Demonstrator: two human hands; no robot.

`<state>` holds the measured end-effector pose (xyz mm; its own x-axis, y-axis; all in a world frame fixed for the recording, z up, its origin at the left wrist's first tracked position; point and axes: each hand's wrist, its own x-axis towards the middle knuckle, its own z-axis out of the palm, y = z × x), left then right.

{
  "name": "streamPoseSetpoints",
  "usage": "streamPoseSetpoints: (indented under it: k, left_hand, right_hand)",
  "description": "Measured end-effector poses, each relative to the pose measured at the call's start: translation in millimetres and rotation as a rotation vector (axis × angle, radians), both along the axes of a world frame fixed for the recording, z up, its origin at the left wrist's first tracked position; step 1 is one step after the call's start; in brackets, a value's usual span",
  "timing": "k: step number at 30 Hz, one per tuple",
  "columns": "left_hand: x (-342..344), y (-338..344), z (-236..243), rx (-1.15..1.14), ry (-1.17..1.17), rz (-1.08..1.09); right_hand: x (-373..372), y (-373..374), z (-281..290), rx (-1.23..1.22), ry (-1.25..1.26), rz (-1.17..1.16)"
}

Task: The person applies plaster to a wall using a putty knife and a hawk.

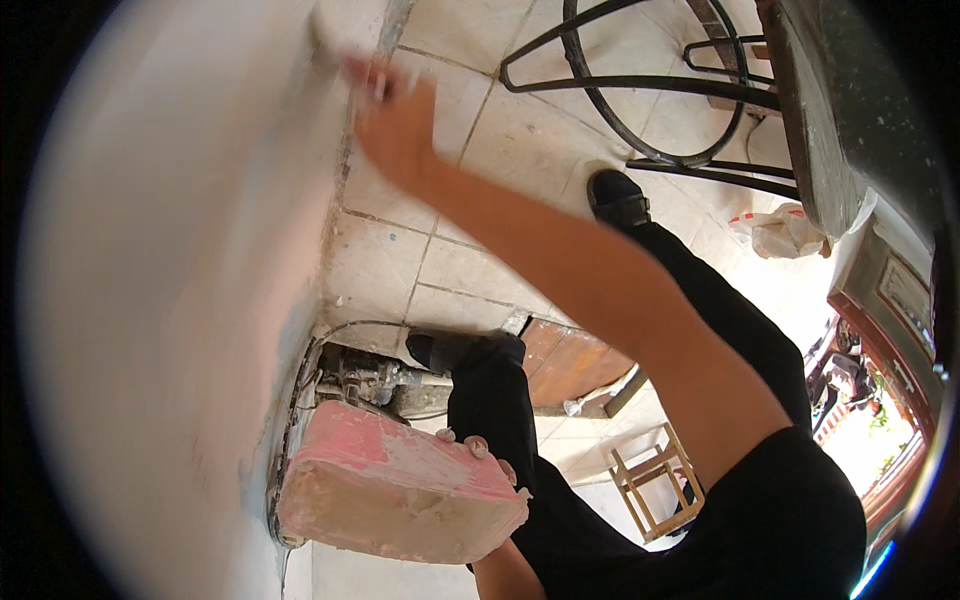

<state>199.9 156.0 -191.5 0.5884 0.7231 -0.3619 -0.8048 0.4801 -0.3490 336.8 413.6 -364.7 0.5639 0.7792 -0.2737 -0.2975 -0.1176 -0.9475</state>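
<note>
The person stands close against a pale plastered wall (170, 300), looking straight down along it. The right hand (395, 125) is stretched out, clenched around a putty knife (385, 45) whose blade lies against the wall surface; the tool is blurred, so only its narrow grey blade and a bit of handle can be made out. The left hand (480, 455) is lower and nearer the body, its fingertips curled over the far edge of a pink hawk board (400, 490) smeared with pale putty, held roughly level just beside the wall.

Below, 2 black shoes stand on the beige tiled floor (470, 270), one (440, 350) near the wall base, the other (618, 197) further out, with black trousers above them. At the foot of the wall sit some pipes and fittings (360, 380). A black metal frame (640, 100) stands on the tiles beyond, a crumpled plastic bag (785, 232) lies near it, and a small wooden stool (655, 480) sits by the person's leg.
</note>
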Motion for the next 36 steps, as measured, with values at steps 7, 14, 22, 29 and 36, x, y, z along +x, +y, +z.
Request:
streamPoseSetpoints:
  k: [7,14,22,29,36]
  left_hand:
    - [5,-23,4,-0.089,0.366,0.196]
    - [-6,-14,11,-0.031,0.214,0.167]
    - [-11,-32,-5,-0.001,0.206,0.16]
    - [25,-11,19,-0.098,0.366,0.26]
    - [5,-10,16,-0.055,0.251,0.211]
  right_hand:
    - [-83,-118,62,-0.001,0.393,0.564]
    - [-12,-62,1,0.017,0.56,-0.179]
    - [6,28,-13,0.241,0.014,-0.147]
    - [-67,-140,34,0.18,0.149,0.457]
    - [4,-123,-40,-0.271,0.552,-0.058]
